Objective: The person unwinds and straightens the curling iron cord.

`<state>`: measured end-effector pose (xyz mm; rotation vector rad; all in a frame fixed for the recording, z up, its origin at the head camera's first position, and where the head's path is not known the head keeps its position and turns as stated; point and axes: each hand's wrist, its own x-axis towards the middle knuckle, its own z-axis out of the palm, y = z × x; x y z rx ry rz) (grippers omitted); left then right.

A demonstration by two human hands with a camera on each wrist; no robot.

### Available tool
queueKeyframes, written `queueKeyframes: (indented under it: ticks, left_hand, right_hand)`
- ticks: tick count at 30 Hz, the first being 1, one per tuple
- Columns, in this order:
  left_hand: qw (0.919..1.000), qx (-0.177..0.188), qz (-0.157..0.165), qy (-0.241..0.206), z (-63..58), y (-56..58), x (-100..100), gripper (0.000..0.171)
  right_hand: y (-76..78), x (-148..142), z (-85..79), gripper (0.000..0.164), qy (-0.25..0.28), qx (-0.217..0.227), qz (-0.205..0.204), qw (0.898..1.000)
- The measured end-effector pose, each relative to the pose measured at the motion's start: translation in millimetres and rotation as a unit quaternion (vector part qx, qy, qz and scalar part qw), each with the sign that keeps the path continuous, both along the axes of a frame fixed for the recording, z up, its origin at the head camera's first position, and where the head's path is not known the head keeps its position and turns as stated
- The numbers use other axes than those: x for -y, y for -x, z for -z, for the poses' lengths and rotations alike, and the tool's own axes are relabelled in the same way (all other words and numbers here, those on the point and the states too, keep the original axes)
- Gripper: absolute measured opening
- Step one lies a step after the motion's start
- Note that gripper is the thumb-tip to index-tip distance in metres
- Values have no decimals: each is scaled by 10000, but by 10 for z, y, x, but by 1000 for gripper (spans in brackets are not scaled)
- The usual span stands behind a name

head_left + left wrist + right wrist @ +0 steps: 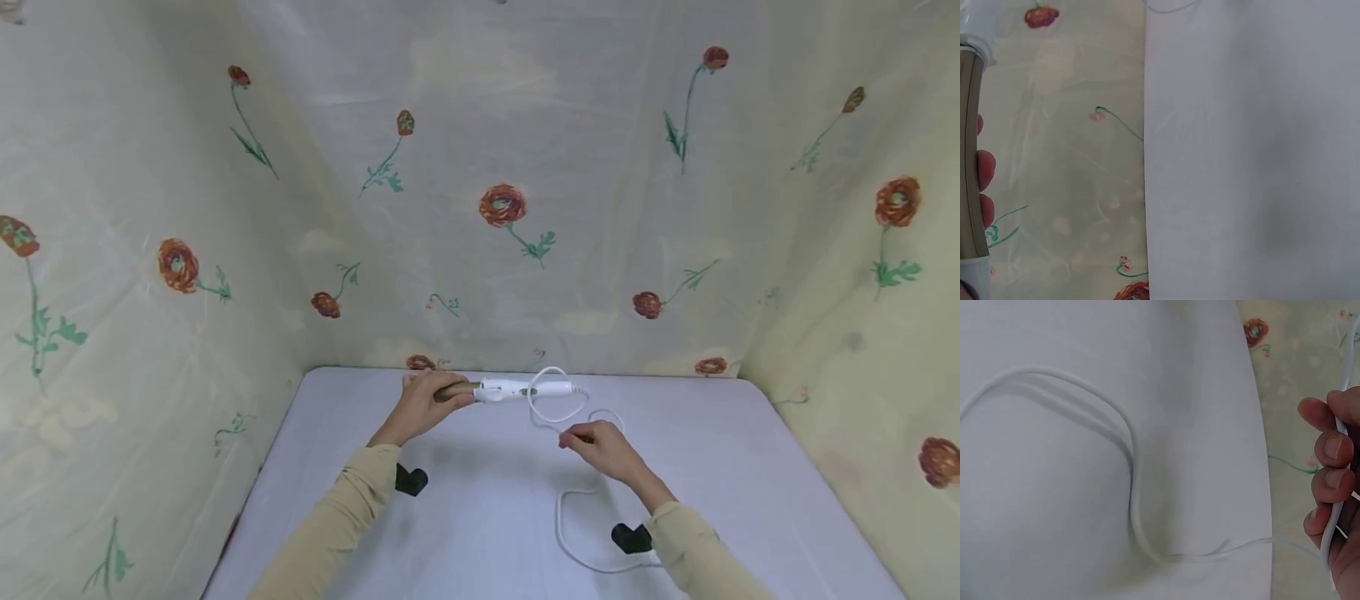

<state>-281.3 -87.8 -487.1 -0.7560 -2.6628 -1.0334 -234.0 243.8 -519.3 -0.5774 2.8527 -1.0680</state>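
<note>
My left hand [427, 402] grips a hair straightener [495, 389] by its brown section, raised above the far part of the table. Its white handle points right, with the cord leaving that end. In the left wrist view the straightener [969, 150] stands at the left edge, with curled fingertips [986, 169] showing behind it. My right hand [606, 450], to the right and nearer, holds the white cord [559, 521]. The right wrist view shows its fingers [1333, 481] curled round the cord [1135, 494]. One loop of cord hangs across the white handle.
A white-covered table [480, 533] lies beneath both hands. Flower-printed curtain [585, 250] hangs behind it and at both sides. The cord's lower stretch curves over the table towards the right sleeve [697, 546]. A black shape [411, 480] shows beside the left wrist, another [632, 538] beside the right.
</note>
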Motion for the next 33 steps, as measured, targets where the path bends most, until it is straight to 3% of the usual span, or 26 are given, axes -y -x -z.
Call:
queueKeyframes:
  ticks: [9,15,24,27,33]
  left_hand:
    - [9995,233,210,102,52,-51,-5,42]
    - [9977,465,431,223,98,-109,4,44]
    - [9959,449,705,339,188,-124,-12,39]
    - [9959,580,576,383,225,-127,-28,41]
    - [9966,663,-201,453,345,-95,-7,43]
  right_hand:
    - [198,-160,-139,15,-166,-126,380,9991]
    - [283,-217,-282,21,-311,-187,464,9983]
    - [374,-204,-565,27,-301,-480,816,9951]
    - [359,-180,-675,28,-237,-465,1009,9935]
    - [181,-60,-830,25,34,-622,894,9940]
